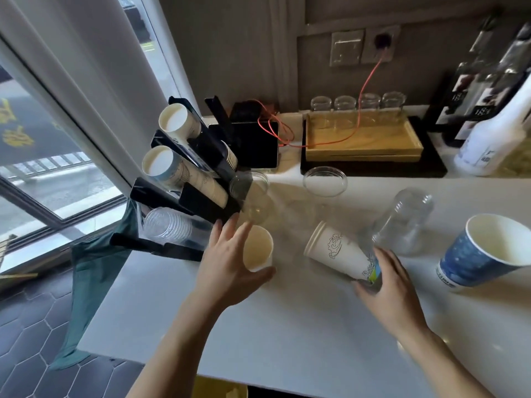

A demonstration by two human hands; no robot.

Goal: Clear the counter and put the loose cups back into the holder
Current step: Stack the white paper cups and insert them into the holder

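- Presently, my left hand (230,262) curls around a small white paper cup (257,248) standing upright on the white tabletop (287,326); the grip is spread, thumb at the near wall, fingers by the far rim.
- My right hand (388,285) pinches the base of a tilted white paper cup with line drawings (339,254), rim pointing left.
- Black tiered cup holder (201,173) sits at the left tabletop edge, just beyond my left hand; two paper stacks above, a clear plastic stack (169,225) lowest.
- Loose clear plastic cups: one upright (324,182), one inverted (405,219), one on its side (253,196) against the holder.
- Blue paper cup (482,254) stands far right.
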